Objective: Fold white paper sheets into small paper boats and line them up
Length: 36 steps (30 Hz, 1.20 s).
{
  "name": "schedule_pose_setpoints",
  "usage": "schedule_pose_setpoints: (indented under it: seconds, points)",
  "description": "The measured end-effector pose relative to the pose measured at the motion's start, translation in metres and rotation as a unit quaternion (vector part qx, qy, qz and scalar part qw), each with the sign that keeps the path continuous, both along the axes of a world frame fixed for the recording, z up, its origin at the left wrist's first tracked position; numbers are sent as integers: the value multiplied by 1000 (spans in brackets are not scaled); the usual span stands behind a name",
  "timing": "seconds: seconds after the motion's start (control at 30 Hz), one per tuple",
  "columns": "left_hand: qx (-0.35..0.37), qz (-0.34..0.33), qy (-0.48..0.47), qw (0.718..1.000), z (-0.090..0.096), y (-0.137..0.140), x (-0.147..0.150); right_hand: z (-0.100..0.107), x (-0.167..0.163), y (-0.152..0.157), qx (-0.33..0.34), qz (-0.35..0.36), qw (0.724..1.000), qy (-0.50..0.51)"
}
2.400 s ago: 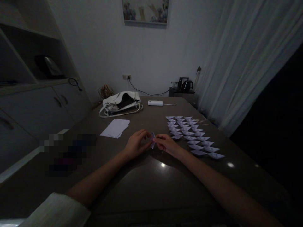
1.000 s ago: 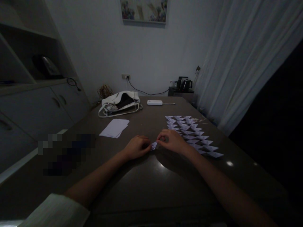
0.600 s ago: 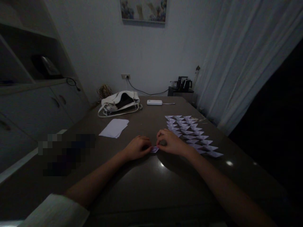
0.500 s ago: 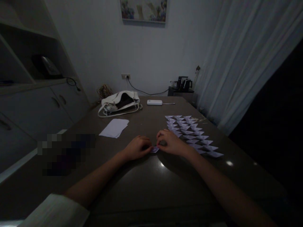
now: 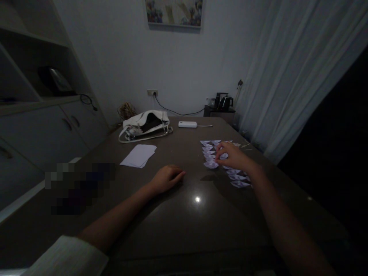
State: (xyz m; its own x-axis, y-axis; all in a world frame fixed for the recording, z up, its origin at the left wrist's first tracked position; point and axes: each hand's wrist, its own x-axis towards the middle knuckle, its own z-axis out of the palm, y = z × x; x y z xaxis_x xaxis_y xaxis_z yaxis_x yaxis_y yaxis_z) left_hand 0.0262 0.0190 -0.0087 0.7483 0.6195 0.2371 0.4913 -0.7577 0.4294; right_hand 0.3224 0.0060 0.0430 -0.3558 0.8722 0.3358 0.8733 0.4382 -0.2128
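Note:
My right hand [image 5: 234, 156] pinches a small folded paper boat [image 5: 211, 165] between thumb and forefinger. That boat is at the near end of the left column of several white paper boats [image 5: 207, 149]. My right hand and forearm hide part of the other columns, though a few boats [image 5: 238, 178] show below the wrist. My left hand [image 5: 169, 178] rests on the table with loosely bent fingers and the thumb stretched out, holding nothing. Left of it lies a stack of white paper sheets [image 5: 138, 156].
A white handbag [image 5: 146, 124] stands at the table's far left. A white power strip or similar device [image 5: 188, 124] with a short cord lies near the far edge. Beyond are a black kettle-like appliance [image 5: 224, 102] and a sheer curtain [image 5: 267, 76]. Cabinets [image 5: 43, 126] line the left.
My right hand has moved right and away from me, carrying the folded paper from beside my left hand to the boat column. My left hand has let go of it and stayed put.

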Motion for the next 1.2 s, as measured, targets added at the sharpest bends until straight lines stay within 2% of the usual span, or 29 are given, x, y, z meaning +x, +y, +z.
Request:
schedule_pose_setpoints:
  seconds: [0.17,0.37,0.5,0.77,1.0,1.2]
  points:
    - [12,-2,8,1000,0,0,0,-3,12,2,-133,-25,990,-30]
    - [19,-3,15,1000,-1,1,-1,-2,8,1,-175,-65,981,-58]
    - [19,-1,20,1000,0,0,-1,-2,6,1,-184,-93,976,-68]
    - [19,-6,10,1000,-1,1,-1,-9,14,6,-204,-93,972,-66]
    - [18,-11,11,1000,-2,1,-1,-9,19,9,-132,-123,983,-40]
    - [17,-9,12,1000,-2,1,-1,-17,18,13,-142,-141,978,-55]
